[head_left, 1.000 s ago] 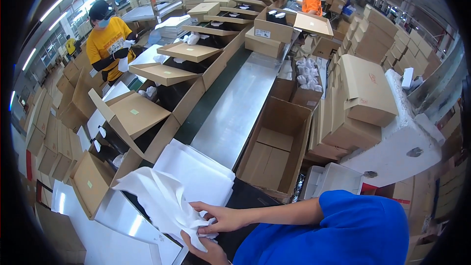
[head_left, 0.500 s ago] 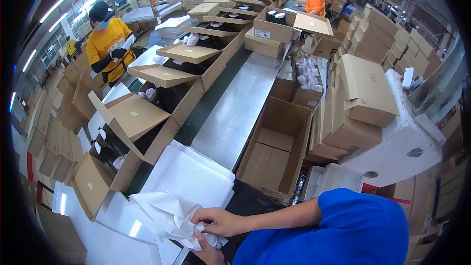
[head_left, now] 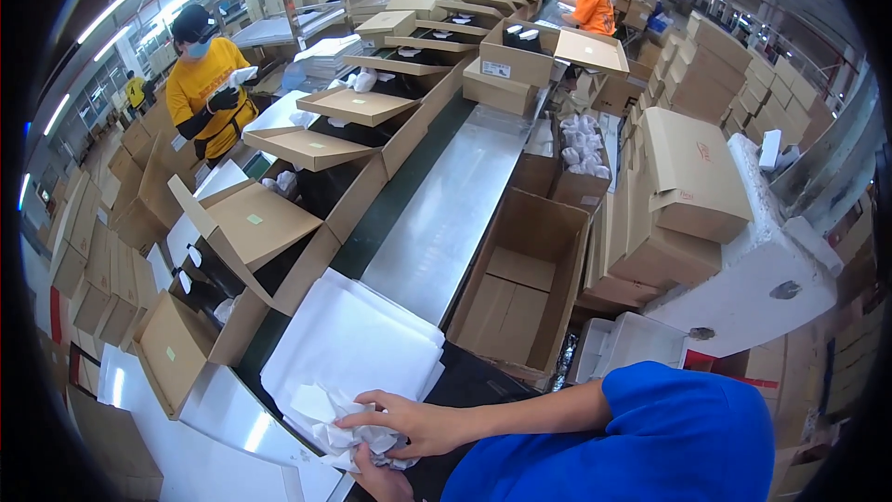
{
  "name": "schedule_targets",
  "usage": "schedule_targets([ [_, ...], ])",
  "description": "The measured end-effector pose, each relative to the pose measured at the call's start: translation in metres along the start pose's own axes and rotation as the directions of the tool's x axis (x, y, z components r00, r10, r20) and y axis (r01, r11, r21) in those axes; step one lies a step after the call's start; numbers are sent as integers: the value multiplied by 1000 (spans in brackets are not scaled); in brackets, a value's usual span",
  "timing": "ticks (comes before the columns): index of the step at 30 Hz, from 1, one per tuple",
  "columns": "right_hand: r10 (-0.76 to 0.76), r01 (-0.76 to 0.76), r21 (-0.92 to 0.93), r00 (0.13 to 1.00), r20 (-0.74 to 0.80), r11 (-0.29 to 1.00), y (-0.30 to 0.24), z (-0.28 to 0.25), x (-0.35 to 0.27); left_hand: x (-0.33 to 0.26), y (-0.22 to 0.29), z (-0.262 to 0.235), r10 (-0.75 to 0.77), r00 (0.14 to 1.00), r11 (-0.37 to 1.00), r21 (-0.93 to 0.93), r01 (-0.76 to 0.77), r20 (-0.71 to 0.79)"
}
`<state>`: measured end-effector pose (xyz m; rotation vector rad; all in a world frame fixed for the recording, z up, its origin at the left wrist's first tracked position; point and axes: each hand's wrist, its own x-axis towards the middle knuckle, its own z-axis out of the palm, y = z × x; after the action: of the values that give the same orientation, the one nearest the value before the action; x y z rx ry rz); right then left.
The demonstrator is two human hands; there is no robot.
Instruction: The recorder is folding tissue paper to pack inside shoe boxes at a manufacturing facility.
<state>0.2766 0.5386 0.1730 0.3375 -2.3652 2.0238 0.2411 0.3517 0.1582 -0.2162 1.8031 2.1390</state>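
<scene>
At lower centre, the right hand (head_left: 418, 426) and left hand (head_left: 381, 482) pinch crumpled white paper (head_left: 325, 409) between them, apparently mid-crumpling, which likely calls next for tucking loose edges inward.

A deep open carton (head_left: 548, 311) stands between a metal strip (head_left: 451, 204) and stacked brown boxes (head_left: 701, 163).

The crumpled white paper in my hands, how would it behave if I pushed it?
The crumpled paper is probably light and floppy, since its folds look thin. Pushed, it would likely squash or slide rather than roll neatly, because its shape is loose and uneven.
</scene>
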Motion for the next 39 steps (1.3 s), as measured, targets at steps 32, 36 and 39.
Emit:
schedule_targets([
  [32,-249,49,-517,912,-326,855,37,-19,25,39,-22,-61,221,959,965,104,-242,179],
  [36,-244,87,-560,946,-213,824,73,-17,29,63,-44,-80,430,774,439,641,-630,465],
  [39,-275,142,-604,952,-133,784,83,-12,33,74,-55,-86,400,772,432,642,-634,493],
])
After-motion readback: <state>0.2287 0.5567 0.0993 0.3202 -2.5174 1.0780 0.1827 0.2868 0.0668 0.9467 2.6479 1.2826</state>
